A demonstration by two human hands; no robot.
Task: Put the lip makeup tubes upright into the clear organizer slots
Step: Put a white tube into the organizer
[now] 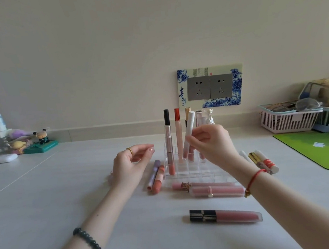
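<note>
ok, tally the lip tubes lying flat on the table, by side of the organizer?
Left-side tubes: 2
Front tubes: 3
Right-side tubes: 3, one partly hidden
Total: 8

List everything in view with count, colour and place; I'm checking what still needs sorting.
clear organizer: one, transparent, table centre.
upright tubes: at least four, black, red, gold, clear caps, rear slots.
white-capped tube: one, white and pink, tilted, lower end at the organizer.
left tubes: two, purple and coral, lying left of it.
front tubes: two, pink, lying before it.
dark-capped tube: one, black and pink, lying nearest.
right tubes: at least three, gold, white, orange, right of it.
socket plate: one, blue-white, grey sockets, wall.
basket: one, pink, far right.
mat: one, green, right.
left hand: gold ring, holds nothing.
right hand: red wrist cord, fingers pinch the white-capped tube.
</note>
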